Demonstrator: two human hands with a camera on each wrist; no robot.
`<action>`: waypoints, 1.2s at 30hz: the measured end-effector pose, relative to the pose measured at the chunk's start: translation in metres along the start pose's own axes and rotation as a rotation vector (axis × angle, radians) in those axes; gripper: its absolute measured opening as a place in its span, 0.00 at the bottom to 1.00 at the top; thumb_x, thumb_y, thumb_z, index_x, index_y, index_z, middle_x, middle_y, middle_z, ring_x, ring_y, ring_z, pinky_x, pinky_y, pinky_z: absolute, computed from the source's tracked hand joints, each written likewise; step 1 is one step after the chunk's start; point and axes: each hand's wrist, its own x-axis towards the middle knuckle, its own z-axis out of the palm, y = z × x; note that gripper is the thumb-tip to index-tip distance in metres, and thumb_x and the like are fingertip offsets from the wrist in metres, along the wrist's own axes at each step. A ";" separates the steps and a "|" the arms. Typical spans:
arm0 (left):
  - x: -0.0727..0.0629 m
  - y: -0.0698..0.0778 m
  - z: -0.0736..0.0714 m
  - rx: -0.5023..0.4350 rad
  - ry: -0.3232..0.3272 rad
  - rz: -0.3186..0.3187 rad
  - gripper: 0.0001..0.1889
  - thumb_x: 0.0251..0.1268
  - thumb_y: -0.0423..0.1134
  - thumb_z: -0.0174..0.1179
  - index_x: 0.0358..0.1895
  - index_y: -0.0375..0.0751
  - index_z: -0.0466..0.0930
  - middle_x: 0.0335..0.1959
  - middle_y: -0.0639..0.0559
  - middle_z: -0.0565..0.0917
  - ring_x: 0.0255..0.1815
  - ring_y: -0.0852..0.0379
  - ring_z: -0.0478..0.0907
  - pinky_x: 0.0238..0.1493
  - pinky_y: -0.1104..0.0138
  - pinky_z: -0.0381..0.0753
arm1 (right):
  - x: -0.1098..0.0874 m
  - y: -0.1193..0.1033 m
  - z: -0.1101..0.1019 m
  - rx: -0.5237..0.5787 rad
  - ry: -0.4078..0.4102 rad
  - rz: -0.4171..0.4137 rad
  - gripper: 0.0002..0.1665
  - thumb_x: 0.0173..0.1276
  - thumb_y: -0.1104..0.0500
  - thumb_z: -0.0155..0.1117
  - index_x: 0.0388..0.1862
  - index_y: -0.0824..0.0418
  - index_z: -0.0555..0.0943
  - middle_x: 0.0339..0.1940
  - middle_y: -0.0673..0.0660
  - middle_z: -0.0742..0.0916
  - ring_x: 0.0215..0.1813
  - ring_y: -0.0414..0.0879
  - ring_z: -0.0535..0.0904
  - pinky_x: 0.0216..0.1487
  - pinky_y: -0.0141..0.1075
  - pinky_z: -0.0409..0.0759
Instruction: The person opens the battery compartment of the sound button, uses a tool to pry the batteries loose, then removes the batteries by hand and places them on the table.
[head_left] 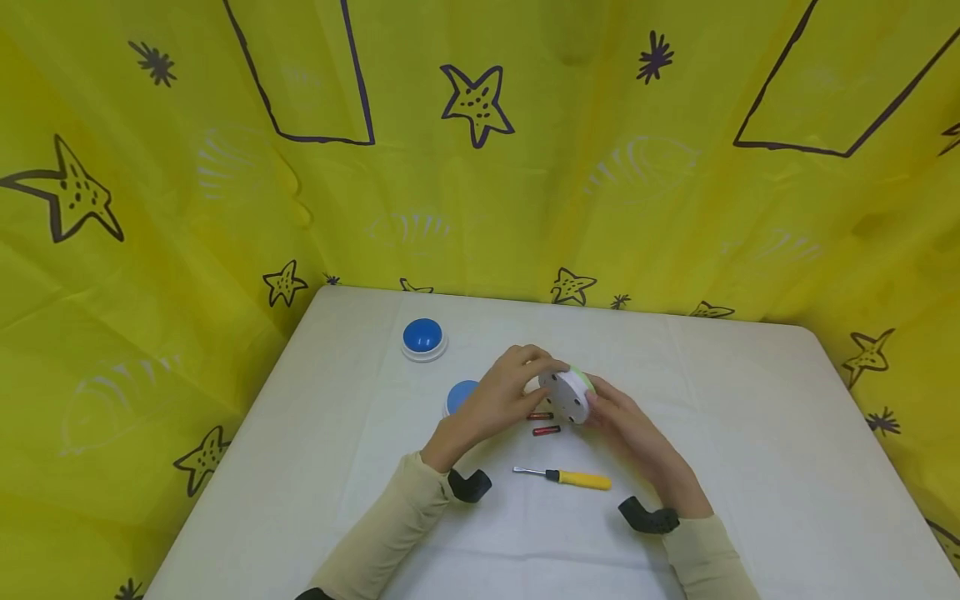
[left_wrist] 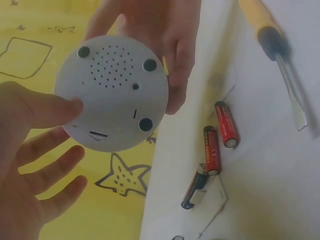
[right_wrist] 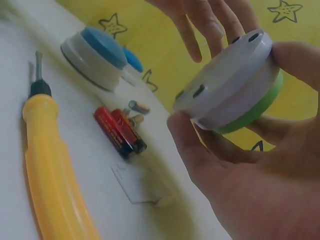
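A round push button [head_left: 567,397] with a white base and a green top is held up on edge over the table. Its underside [left_wrist: 112,100], with speaker holes and dark round feet, faces the left wrist camera. The right hand [head_left: 626,425] grips it by the rim, thumb on one side and fingers on the other. My left hand [head_left: 504,387] pinches the opposite edge; in the left wrist view its thumb lies on the underside while the other fingers are spread. Below, two red batteries [left_wrist: 227,125] and a darker battery [left_wrist: 194,186] lie on the table.
A screwdriver [head_left: 573,478] with a yellow handle lies in front of the batteries. One blue push button [head_left: 423,336] stands at the back left of the white table [head_left: 750,433]; another blue button [head_left: 461,393] is partly behind the left hand. A yellow patterned curtain [head_left: 525,208] surrounds the table.
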 end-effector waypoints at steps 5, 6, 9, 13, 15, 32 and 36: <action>-0.006 0.002 -0.006 -0.043 -0.026 -0.004 0.20 0.72 0.35 0.66 0.65 0.51 0.81 0.56 0.51 0.80 0.56 0.55 0.75 0.55 0.69 0.81 | -0.001 0.003 0.001 0.179 -0.195 -0.061 0.32 0.90 0.50 0.34 0.85 0.58 0.56 0.81 0.59 0.69 0.73 0.45 0.76 0.71 0.35 0.76; -0.007 0.002 -0.007 -0.052 -0.030 -0.003 0.20 0.73 0.35 0.66 0.65 0.51 0.81 0.56 0.51 0.79 0.56 0.55 0.75 0.53 0.69 0.81 | -0.001 0.003 0.002 0.216 -0.222 -0.064 0.31 0.90 0.50 0.33 0.85 0.58 0.56 0.80 0.60 0.70 0.74 0.49 0.77 0.71 0.37 0.76; -0.010 0.001 -0.008 -0.098 -0.026 0.003 0.20 0.73 0.34 0.66 0.65 0.50 0.81 0.55 0.50 0.79 0.54 0.54 0.76 0.52 0.67 0.82 | -0.002 0.002 0.005 0.311 -0.263 -0.057 0.31 0.90 0.51 0.31 0.85 0.59 0.56 0.80 0.60 0.71 0.74 0.55 0.77 0.72 0.41 0.77; -0.016 0.000 -0.008 -0.183 -0.004 -0.003 0.21 0.72 0.33 0.66 0.66 0.48 0.81 0.56 0.50 0.78 0.57 0.55 0.77 0.58 0.59 0.84 | -0.003 0.001 0.011 0.455 -0.291 -0.042 0.32 0.90 0.51 0.32 0.85 0.62 0.53 0.81 0.60 0.67 0.76 0.56 0.75 0.76 0.45 0.74; -0.019 0.002 -0.008 -0.232 0.006 -0.033 0.21 0.72 0.33 0.66 0.66 0.48 0.80 0.57 0.51 0.78 0.58 0.56 0.77 0.61 0.56 0.84 | -0.003 0.002 0.014 0.532 -0.308 -0.046 0.32 0.90 0.52 0.31 0.85 0.62 0.52 0.82 0.58 0.66 0.77 0.53 0.72 0.79 0.50 0.69; -0.042 0.013 0.005 -0.343 0.121 -0.330 0.28 0.68 0.40 0.70 0.70 0.48 0.76 0.60 0.51 0.83 0.57 0.55 0.75 0.57 0.56 0.76 | -0.007 0.003 0.033 0.789 -0.317 -0.038 0.28 0.89 0.57 0.30 0.76 0.50 0.71 0.75 0.50 0.76 0.73 0.46 0.76 0.76 0.46 0.73; -0.048 0.011 0.005 -0.378 0.159 -0.356 0.27 0.67 0.40 0.71 0.69 0.47 0.77 0.58 0.51 0.84 0.59 0.53 0.75 0.60 0.51 0.78 | -0.005 0.003 0.037 0.705 -0.279 -0.026 0.27 0.89 0.57 0.33 0.80 0.53 0.66 0.76 0.51 0.74 0.73 0.47 0.75 0.75 0.46 0.74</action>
